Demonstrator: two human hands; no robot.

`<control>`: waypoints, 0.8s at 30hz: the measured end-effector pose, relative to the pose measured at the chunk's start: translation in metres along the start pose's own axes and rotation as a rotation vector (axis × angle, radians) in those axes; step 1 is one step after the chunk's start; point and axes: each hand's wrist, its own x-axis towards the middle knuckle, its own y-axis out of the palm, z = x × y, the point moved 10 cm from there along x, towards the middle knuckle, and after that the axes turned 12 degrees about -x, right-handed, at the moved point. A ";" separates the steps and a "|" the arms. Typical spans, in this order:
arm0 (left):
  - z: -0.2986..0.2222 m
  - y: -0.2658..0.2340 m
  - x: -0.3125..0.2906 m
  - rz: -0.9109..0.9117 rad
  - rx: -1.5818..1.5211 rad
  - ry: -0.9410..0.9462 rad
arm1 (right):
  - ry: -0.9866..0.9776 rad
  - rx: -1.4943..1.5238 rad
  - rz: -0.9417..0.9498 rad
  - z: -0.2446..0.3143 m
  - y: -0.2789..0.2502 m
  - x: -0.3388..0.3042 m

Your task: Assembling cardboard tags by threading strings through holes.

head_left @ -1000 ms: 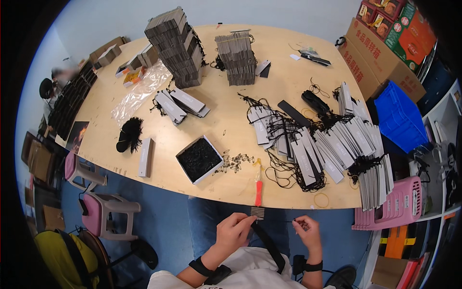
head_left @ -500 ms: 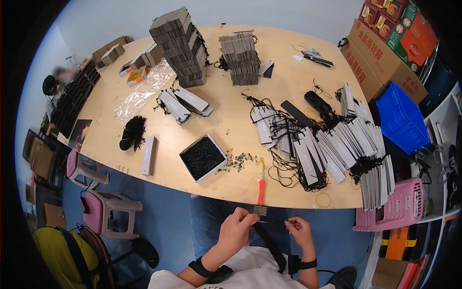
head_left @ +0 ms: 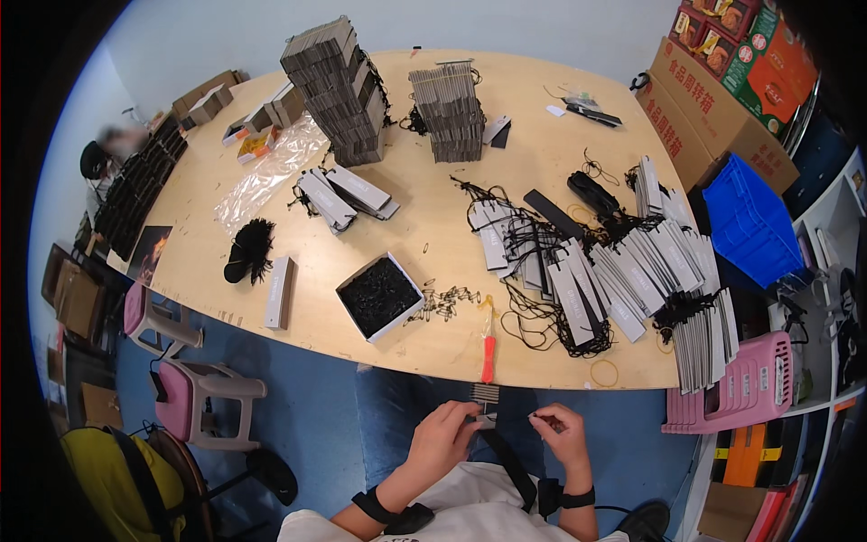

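Observation:
My left hand (head_left: 444, 431), in front of the table's near edge, closes its fingertips on a small stack of grey tags (head_left: 485, 394) seen edge-on. A pale tag face (head_left: 487, 420) shows by its thumb. To the right and apart from it, my right hand (head_left: 562, 430) is pinched; a tiny dark thing at its fingertips is too small to name. Just beyond the stack, a red-handled tool (head_left: 489, 358) lies at the table edge. A white box (head_left: 422, 304) full of small black pieces sits farther left, with loose pin-like pieces (head_left: 446, 302) beside it.
Grey tags with black cords (head_left: 578, 294) spread over the table's right side. Two tall tag stacks (head_left: 336, 95) stand at the back. A black cord bundle (head_left: 247, 251) lies left. Pink stools (head_left: 185, 402), a blue crate (head_left: 751, 221) and cartons flank the table. Someone sits far left.
The dark strand that ran between my hands no longer shows. My right hand has shifted slightly left, and a pale tag face now shows by my left thumb.

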 end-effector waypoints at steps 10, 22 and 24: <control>0.000 -0.004 0.003 -0.040 -0.027 0.059 | -0.208 -0.043 0.073 0.086 0.022 0.003; 0.029 0.020 -0.014 0.123 -0.559 -0.217 | -0.307 -0.074 0.095 0.102 0.038 0.007; 0.021 0.020 -0.012 0.164 -0.517 -0.194 | -0.392 -0.213 0.126 0.106 0.035 0.004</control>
